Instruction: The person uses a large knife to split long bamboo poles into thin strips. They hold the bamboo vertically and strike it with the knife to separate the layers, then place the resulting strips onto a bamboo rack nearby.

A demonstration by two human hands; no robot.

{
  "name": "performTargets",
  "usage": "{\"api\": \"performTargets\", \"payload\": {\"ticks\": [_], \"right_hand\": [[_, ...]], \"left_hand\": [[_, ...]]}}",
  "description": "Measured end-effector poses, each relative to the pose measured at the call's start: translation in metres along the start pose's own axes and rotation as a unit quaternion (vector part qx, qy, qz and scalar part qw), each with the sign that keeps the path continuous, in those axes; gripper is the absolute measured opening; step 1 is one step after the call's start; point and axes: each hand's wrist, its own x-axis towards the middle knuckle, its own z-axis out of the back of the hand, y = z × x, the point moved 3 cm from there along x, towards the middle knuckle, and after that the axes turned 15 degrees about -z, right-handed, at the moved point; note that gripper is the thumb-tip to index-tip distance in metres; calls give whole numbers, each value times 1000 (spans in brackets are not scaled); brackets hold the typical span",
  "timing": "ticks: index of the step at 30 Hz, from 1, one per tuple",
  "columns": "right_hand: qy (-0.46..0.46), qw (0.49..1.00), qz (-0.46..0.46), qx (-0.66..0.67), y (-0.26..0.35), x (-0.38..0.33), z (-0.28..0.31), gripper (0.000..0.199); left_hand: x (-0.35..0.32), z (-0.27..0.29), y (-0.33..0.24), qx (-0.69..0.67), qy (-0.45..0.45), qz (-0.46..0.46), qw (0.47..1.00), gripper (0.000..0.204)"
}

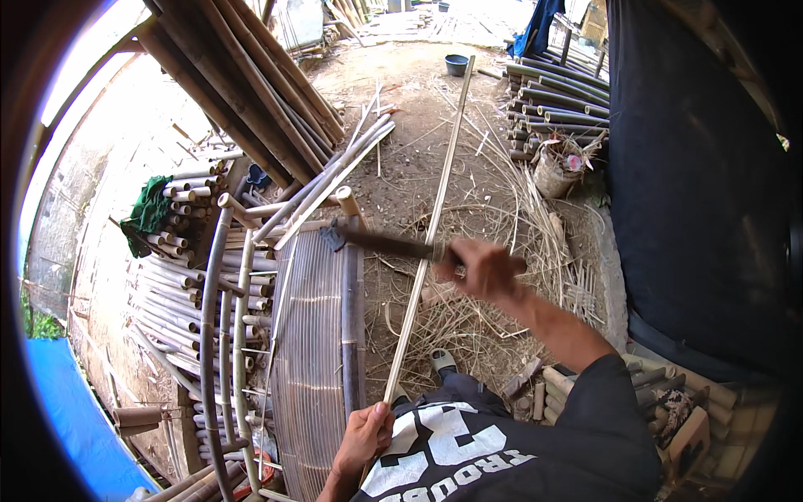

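A long pale bamboo strip [448, 167] runs from my waist far out over the ground. My left hand [365, 433] is closed around its near end, thumb on top. My right hand [483, 272] grips the handle of a machete [386, 244], whose dark blade points left. The machete crosses the strip about midway, close to it or touching; I cannot tell which. The blade tip is near a dark cloth [332, 237] at the far end of a slatted bamboo bench [311, 335], which stands on my left.
Thick bamboo poles [242, 92] lean at the upper left. Stacked cut bamboo [171, 309] lies beyond the bench, and more [556, 105] at the far right. Shavings [468, 335] cover the ground. A black sheet [694, 184] hangs on the right; a bucket [457, 64] stands far off.
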Motion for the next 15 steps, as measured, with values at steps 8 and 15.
{"api": "performTargets", "payload": {"ticks": [8,15], "right_hand": [[54,966,-246,62,-102,63,63,68],[15,775,-330,538,-18,54,37,39]], "left_hand": [[-65,43,41,59,40,-28,997,52],[-52,46,36,221,88,-3,971,49]]}}
